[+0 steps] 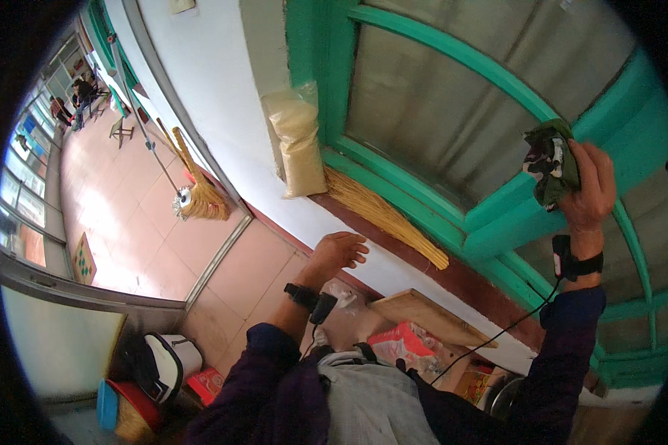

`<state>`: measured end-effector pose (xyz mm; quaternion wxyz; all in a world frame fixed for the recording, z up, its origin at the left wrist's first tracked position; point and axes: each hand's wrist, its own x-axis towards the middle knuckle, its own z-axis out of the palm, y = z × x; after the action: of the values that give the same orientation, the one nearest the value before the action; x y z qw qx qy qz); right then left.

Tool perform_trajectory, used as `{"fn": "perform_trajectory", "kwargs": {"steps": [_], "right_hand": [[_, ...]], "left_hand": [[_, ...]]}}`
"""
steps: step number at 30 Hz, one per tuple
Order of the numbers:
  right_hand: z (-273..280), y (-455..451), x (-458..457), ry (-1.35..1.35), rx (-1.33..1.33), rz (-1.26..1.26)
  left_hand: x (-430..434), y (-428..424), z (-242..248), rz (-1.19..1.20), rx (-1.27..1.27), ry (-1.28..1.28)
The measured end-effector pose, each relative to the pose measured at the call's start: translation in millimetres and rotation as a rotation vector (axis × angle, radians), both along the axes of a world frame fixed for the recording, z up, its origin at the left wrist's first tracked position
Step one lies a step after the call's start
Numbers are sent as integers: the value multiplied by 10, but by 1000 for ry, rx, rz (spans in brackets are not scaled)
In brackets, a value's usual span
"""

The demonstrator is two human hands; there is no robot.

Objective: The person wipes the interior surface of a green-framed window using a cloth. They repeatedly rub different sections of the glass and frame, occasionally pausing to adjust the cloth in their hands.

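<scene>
My right hand (pixel 593 178) grips a crumpled green camouflage-patterned cloth (pixel 551 167). It holds the cloth up against the green-painted window frame (pixel 523 206), close to where the bars meet the glass pane (pixel 428 111). Behind the glass hang pale curtains. My left hand (pixel 339 253) hovers over the floor beside the white wall, holding nothing, its fingers loosely bent and apart. Nearest to it, a straw hand broom (pixel 389 217) lies along the brown windowsill (pixel 362 231). A clear plastic bag of pale grains or powder (pixel 298 144) stands at the sill's far end.
A wooden board (pixel 428 317) leans by the wall below, near a red plastic bag (pixel 403 342). A white-and-black bag (pixel 181 361) and a red bucket (pixel 139 406) stand lower left. Beyond the door track (pixel 220 261) are a straw broom (pixel 203 194), a mop and distant people.
</scene>
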<state>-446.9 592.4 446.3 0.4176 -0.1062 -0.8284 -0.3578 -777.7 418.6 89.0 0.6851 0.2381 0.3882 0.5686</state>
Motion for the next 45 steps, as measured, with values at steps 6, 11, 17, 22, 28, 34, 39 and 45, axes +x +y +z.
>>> {"fn": "perform_trajectory", "kwargs": {"steps": [6, 11, 17, 22, 28, 34, 39, 45], "right_hand": [[-1, 3, 7, -28, 19, -25], [-13, 1, 35, -27, 25, -53], [-5, -7, 21, -30, 57, -111], [-3, -46, 0, -5, 50, -139], [0, -36, -16, 8, 56, -113], [1, -83, 9, 30, 3, -50], [34, -76, 28, 25, 11, -8], [42, -83, 44, 41, -52, 65]], "left_hand": [[-214, -714, -707, 70, -120, 169], [-59, -1483, -1186, 108, -399, -114], [-72, -1661, -1203, 10, -455, -139], [-169, -1543, -1096, 16, -417, 24], [-169, -1559, -1129, 78, -383, 32], [108, -1735, -1159, 44, -430, 38], [318, -1659, -1110, 22, -395, 12], [542, -1485, -992, -11, -384, 107]]}}
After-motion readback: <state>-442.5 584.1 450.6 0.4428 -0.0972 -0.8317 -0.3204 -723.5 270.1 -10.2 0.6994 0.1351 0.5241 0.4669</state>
